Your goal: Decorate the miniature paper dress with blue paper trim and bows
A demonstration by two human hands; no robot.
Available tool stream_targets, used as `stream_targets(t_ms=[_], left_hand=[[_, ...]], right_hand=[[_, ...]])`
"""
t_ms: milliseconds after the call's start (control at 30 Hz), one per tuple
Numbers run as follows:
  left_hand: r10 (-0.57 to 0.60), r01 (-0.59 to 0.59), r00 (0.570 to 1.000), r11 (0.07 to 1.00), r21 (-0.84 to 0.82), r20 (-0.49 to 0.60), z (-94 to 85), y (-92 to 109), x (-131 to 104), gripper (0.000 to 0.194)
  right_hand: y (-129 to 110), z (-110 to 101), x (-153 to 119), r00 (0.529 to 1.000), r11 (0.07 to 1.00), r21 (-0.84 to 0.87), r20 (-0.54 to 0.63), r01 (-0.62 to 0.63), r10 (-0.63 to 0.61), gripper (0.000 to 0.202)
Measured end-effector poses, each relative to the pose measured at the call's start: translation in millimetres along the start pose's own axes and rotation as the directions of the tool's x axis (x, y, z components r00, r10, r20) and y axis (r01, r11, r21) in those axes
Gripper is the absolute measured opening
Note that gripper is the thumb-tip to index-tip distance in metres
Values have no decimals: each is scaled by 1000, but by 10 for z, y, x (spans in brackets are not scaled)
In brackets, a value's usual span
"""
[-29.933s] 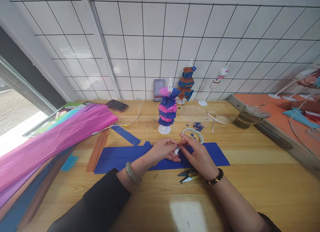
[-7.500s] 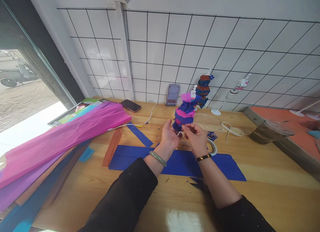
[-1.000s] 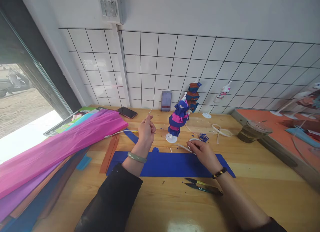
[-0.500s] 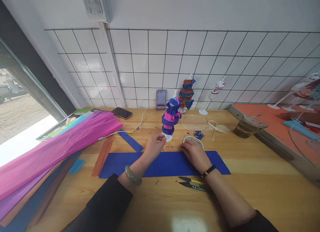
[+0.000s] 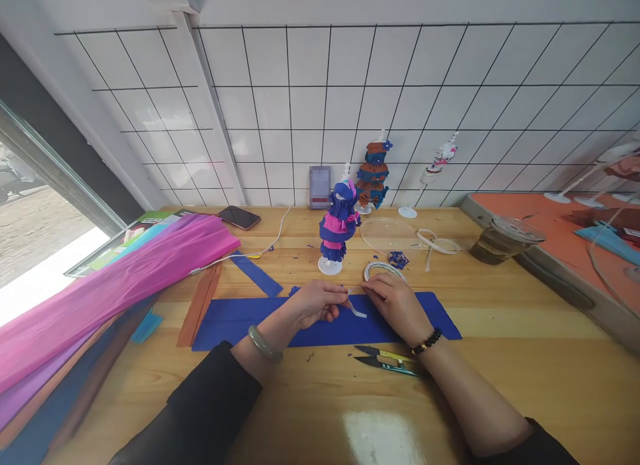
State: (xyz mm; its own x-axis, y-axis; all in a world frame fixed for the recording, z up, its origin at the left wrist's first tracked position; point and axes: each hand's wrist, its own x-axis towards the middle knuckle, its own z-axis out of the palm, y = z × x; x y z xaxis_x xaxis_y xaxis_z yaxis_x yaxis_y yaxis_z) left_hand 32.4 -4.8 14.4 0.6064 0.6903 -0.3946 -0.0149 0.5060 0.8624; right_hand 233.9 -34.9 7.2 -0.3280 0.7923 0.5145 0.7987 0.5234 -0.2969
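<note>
My left hand is closed in a pinch on a short white strip, whose end curls over the long blue paper. Just to its right, my right hand has its fingers together at the near edge of a white tape roll; what they pinch is too small to make out. Behind my left hand stands a small form dressed in blue and pink paper on a white base. Snips lie below the blue paper.
Pink paper and other coloured sheets cover the left side. A phone lies behind them. At the right are a lidded cup and an orange-topped board. Two dressed stands are near the tiled wall.
My left hand has moved from beside the base of the blue and pink form toward my right hand, and a white strip now shows at its fingers. The camera view has tilted down slightly.
</note>
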Motion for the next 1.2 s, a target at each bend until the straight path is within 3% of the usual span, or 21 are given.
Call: stream_targets(t_ms=[167,267,367,467,600,700,767,900,1033,1200], left_hand=[[-83,69,995,973,-220,-58,41,12,10,34],[-62,48,996,974,-223,-58,61,13,6,39],[9,-17,998,992,-127,-62,86,-5,-8,44],[93,-92,994,995,23,-63,124,-35,-25,47],[181,-172,983,966,192,-29,167,-68,-39,49],[252,-235,968,920,314,-14,167,-83,-38,46],[324,-287,946,869,402,-25,156,-94,-32,44],[412,-344,910,810,474,-43,134,-116,-14,42],[407,-340,912,826,450,-57,142,-130,2,39],[295,-264,952,923,279,-76,172,-149,21,48]], right_hand=[[-5,9,-10,1000,998,51,-8,-28,28,22],[-10,26,-23,997,990,121,-2,-71,72,22],[-10,55,-41,974,943,247,27,-224,224,31],[-6,81,-53,913,838,379,50,-393,406,43],[28,84,-49,845,713,527,17,-462,534,41],[30,39,-39,815,683,561,-23,-469,579,36],[-16,-17,-30,852,737,511,-17,-442,522,28],[-205,-139,-5,970,876,418,74,-242,232,17],[-331,-189,15,989,926,352,105,-138,107,15],[-308,-165,12,984,961,247,153,-123,87,17]])
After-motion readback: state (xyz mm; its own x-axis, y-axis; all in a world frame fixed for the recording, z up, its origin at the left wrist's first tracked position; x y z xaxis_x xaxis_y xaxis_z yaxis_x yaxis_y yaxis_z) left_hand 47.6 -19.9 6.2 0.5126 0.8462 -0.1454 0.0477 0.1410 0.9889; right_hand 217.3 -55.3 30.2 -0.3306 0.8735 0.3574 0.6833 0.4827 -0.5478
